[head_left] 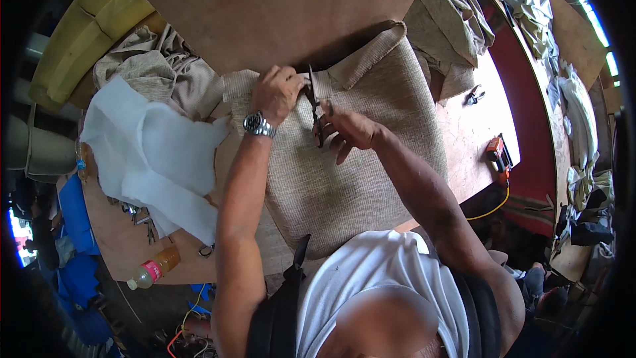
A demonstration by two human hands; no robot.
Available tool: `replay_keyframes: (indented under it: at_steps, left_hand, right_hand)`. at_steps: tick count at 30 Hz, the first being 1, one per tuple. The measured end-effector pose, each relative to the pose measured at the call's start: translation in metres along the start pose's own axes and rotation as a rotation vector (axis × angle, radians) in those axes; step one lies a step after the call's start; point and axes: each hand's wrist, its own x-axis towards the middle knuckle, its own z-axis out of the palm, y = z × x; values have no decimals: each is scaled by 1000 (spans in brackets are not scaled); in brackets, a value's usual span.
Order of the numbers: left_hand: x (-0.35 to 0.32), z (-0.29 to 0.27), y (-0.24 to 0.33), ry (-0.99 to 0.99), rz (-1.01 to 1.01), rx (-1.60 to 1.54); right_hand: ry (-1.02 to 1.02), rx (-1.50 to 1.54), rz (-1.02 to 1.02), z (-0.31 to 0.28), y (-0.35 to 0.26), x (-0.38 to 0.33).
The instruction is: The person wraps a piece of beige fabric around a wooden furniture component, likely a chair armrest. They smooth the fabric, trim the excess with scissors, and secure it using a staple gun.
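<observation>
In my right hand (348,127) is a pair of dark scissors (316,109), its blades pointing away from me at the far edge of a beige woven fabric (338,185). My left hand (277,93), with a watch on its wrist, is closed on that far edge, just left of the blades. The fabric covers a padded, cushion-like piece lying in front of me. To the right of the scissors, a loose strip of the fabric's edge (371,55) is folded over.
A brown board (278,6) stands beyond the fabric. White batting (152,142) and crumpled cloth (156,66) lie at left, near a bottle (154,268). A red-and-black power tool (498,154) with a yellow hose rests at right, below a small dark tool (474,95).
</observation>
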Motion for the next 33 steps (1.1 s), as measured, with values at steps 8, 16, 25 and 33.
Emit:
replay_keyframes:
  at_steps: [8,16,25,33]
  left_hand:
    - [-39,-15,26,-182,-46,91]
    - [-37,-14,22,-279,7,109]
    - [-36,-22,24,-130,40,-18]
    - [-37,-24,21,-25,99,-97]
  right_hand:
    - [197,-348,56,32,-3,-4]
    - [333,-250,-87,50,12,-2]
    - [283,-149,-50,47,16,-12]
    - [334,-232,-41,55,14,-8]
